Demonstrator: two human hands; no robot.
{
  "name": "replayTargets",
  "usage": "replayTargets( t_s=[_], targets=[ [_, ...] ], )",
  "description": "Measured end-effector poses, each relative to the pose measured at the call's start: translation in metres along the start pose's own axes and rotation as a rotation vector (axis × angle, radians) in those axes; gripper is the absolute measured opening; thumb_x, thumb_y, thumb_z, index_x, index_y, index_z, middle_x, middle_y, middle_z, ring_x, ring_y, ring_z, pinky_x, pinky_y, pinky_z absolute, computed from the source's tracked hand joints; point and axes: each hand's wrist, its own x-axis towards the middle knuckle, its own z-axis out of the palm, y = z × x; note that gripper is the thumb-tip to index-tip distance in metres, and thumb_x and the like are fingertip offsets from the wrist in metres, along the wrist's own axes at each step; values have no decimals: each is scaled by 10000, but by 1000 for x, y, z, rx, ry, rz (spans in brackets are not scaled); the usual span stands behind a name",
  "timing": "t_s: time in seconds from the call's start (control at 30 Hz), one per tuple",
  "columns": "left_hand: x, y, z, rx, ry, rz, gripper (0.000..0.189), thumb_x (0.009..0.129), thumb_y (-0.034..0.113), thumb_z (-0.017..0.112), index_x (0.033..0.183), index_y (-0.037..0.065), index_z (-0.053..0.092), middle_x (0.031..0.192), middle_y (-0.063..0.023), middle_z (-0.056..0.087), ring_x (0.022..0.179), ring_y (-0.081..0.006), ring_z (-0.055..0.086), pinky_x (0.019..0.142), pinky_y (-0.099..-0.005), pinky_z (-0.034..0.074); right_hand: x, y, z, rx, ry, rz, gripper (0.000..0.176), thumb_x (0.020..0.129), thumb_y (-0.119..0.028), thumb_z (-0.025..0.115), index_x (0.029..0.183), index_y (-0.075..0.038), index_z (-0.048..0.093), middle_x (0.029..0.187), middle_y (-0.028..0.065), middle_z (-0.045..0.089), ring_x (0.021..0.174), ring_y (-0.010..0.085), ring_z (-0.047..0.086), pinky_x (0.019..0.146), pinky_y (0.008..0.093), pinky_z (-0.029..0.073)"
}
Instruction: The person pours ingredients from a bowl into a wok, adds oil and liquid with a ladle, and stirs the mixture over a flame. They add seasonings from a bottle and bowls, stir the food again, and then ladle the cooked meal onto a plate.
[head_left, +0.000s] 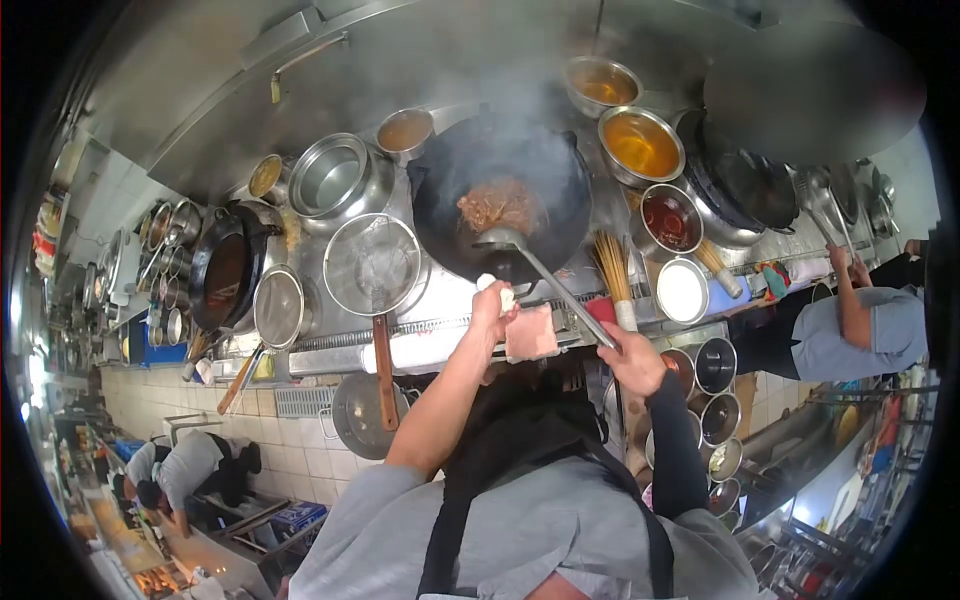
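Observation:
In front of me a black wok steams, with brown pieces of food in its middle. My right hand is closed round the handle end of a long metal ladle, whose bowl rests in the wok at the food's near edge. At the wok's near rim, my left hand grips a whitish cloth; the wok's handle beneath it is mostly hidden. A pinkish folded cloth lies on the counter edge between my hands.
Left of the wok sit a round mesh strainer and a metal pot. To the right are bowls of yellow oil, red sauce and white contents, plus a bamboo brush. A co-worker stands far right.

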Motion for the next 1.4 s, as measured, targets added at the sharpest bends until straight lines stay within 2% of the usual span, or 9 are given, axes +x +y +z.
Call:
replayTargets(
  t_s=[0.13, 0.3, 0.53, 0.6, 0.83, 0.93, 1.1, 1.2, 1.4],
  targets=[
    [30, 0, -3, 73, 5, -14, 102, 948, 153, 626, 997, 90, 563, 766, -68, 601, 601, -219, 623, 430, -278, 429, 69, -3, 29, -284, 50, 129, 386, 950, -175, 619, 1260, 51, 581, 1007, 314, 715, 999, 506, 677, 883, 564, 529],
    [37, 0, -5, 67, 8, 13, 98, 949, 157, 629, 998, 99, 567, 784, -75, 609, 595, -224, 615, 454, -281, 451, 160, 17, 108, -231, 279, 90, 496, 980, -222, 583, 1388, 44, 488, 978, 340, 706, 985, 528, 671, 883, 596, 515],
    [71, 12, -26, 163, -132, -224, 129, 930, 185, 643, 975, 86, 574, 833, -137, 637, 626, -220, 614, 414, -264, 414, 92, 29, 74, -268, 23, 55, 561, 988, -232, 571, 1493, -24, 445, 966, 345, 694, 962, 533, 661, 855, 611, 499],
    [66, -10, -18, -10, 23, 28, 112, 889, 146, 653, 957, 92, 582, 763, -87, 607, 584, -219, 615, 407, -275, 412, 57, 12, 57, -277, 45, 99, 568, 982, -203, 570, 1505, -29, 434, 944, 342, 690, 945, 535, 656, 838, 614, 495],
    [-94, 9, 20, -96, -21, -116, 68, 946, 133, 588, 956, 80, 547, 768, -83, 567, 615, -218, 610, 399, -241, 364, -32, -51, -81, 5, -154, -34, 482, 995, -165, 611, 1443, 0, 537, 1159, 303, 680, 1119, 481, 638, 958, 464, 516],
    [-53, 21, 28, -86, 35, -70, 72, 945, 137, 585, 959, 72, 557, 777, -83, 581, 617, -206, 610, 409, -260, 385, 7, -36, -63, -69, -217, 19, 462, 993, -169, 598, 1415, 12, 553, 1139, 305, 686, 1088, 485, 646, 936, 478, 519],
    [-22, -75, -18, 46, 18, 61, 95, 943, 124, 540, 963, 64, 610, 779, -65, 649, 561, -176, 618, 429, -281, 463, 57, 22, 13, 3, 107, 45, 505, 970, -179, 617, 1405, 66, 541, 1123, 325, 683, 1066, 497, 650, 921, 504, 516],
    [-93, -73, -24, 290, -32, -168, 116, 971, 96, 473, 989, 60, 582, 833, -115, 693, 545, -181, 614, 383, -268, 427, 30, -27, -7, -25, 121, 36, 473, 962, -133, 611, 1390, 60, 552, 1123, 317, 684, 1057, 472, 667, 922, 475, 523],
    [-68, 4, 22, -154, -12, -51, 52, 963, 144, 567, 983, 98, 582, 791, -77, 616, 591, -195, 594, 402, -270, 423, 27, 4, -32, 210, -94, -7, 384, 920, -102, 619, 1292, -6, 604, 1064, 277, 683, 1028, 454, 662, 886, 448, 524]
  ],
)
